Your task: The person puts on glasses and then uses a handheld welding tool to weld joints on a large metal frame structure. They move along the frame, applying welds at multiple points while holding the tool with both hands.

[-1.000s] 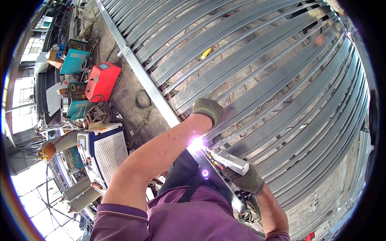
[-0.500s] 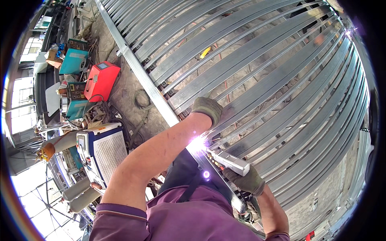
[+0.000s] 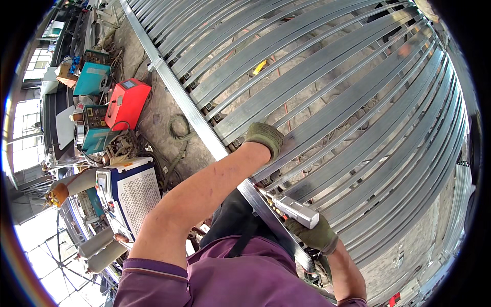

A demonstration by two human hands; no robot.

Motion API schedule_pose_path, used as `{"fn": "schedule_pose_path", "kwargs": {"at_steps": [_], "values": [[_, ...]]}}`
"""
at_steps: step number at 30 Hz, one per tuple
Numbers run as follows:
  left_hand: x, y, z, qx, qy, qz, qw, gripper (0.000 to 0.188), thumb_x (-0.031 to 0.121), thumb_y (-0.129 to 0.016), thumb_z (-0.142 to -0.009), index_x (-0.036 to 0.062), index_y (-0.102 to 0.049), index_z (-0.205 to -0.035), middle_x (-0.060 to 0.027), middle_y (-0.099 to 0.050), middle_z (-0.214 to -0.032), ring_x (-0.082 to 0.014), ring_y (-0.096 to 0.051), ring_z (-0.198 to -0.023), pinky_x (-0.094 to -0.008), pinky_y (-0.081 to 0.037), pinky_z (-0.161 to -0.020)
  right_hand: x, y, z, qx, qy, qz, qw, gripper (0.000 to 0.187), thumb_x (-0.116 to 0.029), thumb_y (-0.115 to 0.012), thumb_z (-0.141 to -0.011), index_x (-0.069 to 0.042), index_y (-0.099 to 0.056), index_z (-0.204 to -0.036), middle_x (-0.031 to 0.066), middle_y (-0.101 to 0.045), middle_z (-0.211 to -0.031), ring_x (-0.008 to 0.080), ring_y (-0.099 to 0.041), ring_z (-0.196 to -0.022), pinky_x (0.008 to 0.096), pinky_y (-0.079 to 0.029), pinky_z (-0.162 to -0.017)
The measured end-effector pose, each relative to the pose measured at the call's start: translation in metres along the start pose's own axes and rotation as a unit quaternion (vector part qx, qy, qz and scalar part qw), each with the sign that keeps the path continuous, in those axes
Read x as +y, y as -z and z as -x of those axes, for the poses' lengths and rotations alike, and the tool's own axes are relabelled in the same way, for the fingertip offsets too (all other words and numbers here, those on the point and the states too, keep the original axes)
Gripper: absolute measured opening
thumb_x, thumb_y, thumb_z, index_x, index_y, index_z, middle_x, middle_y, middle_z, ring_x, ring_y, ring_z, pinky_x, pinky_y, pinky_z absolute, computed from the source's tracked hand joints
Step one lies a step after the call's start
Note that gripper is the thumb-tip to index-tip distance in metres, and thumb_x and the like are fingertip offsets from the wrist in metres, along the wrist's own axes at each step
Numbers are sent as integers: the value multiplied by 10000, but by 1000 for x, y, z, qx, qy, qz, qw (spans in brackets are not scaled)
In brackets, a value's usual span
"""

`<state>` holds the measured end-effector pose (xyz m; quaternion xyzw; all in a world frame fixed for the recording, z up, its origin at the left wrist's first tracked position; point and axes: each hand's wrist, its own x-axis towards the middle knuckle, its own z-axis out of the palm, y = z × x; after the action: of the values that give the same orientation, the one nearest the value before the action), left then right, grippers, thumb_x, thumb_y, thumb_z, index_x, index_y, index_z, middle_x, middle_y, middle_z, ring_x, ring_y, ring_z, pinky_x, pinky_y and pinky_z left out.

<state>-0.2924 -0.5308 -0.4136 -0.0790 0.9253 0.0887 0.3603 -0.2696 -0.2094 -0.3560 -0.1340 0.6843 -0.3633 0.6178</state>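
Observation:
My left hand (image 3: 265, 139), in an olive work glove, is curled down over a flat steel slat (image 3: 317, 130) near its end; the fingertips are hidden under the glove's back. In my gloved right hand (image 3: 313, 234) is a silver handheld welding gun (image 3: 296, 210), its handle wrapped by the fingers. The gun's nozzle (image 3: 265, 192) points left, at or close to the joint between a slat end and the long steel frame rail (image 3: 198, 125). I cannot tell whether it touches. No arc shows at the nozzle.
Many parallel slats span the frame to my right. A yellow object (image 3: 260, 67) lies below them. At left are a red machine (image 3: 128, 102), teal machines (image 3: 92, 78), a white-and-blue cabinet (image 3: 134, 197), gas cylinders (image 3: 97, 243) and coiled cable (image 3: 179, 127) on the floor.
The bright welding arc at the nozzle has gone out, and so has the small flash at the far right end. Both hands stay nearly where they were.

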Motion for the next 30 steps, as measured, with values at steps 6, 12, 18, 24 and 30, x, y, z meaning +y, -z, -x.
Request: {"fn": "schedule_pose_path", "kwargs": {"at_steps": [6,12,18,24,30], "values": [[-3,4,1,9,-19,28,999,267,247,-634,-983,115,-855,-1054,-147,-830,-1079,-354,-799,-1011,-520,-607,-783,-14,-7,27,70,34,-11,997,412,-312,-862,-980,-73,-771,-1303,109,-827,-1116,171,-770,-995,343,-611,-875],[-34,37,7,-43,13,45,998,426,388,-601,-1051,53,-783,-1243,-165,-818,-1129,-360,-789,-1041,-467,-609,-902,-17,-16,31,128,92,-42,987,382,-194,-849,-987,-25,-757,-1317,111,-829,-1135,154,-770,-998,319,-612,-856],[-91,73,11,-39,59,58,996,576,538,-547,-1074,36,-730,-1286,-186,-776,-1233,-370,-732,-1189,-488,-562,-1045,-28,-32,39,124,53,-76,988,411,-220,-864,-980,-29,-752,-1326,113,-829,-1124,148,-776,-994,316,-616,-848],[-102,53,-4,-46,-3,37,998,565,538,-560,-1063,36,-742,-1248,-203,-766,-1258,-388,-729,-1181,-495,-556,-1040,-77,-41,26,155,136,-26,978,316,-128,-773,-1043,6,-720,-1324,62,-782,-1088,143,-714,-965,310,-587,-849],[-82,45,-18,-65,-55,40,996,502,479,-580,-1045,57,-777,-1232,-204,-784,-1217,-375,-746,-1168,-492,-573,-1024,-99,-25,1,141,98,-34,985,382,-215,-849,-985,-9,-752,-1291,124,-827,-1083,183,-783,-931,329,-620,-825]]}}
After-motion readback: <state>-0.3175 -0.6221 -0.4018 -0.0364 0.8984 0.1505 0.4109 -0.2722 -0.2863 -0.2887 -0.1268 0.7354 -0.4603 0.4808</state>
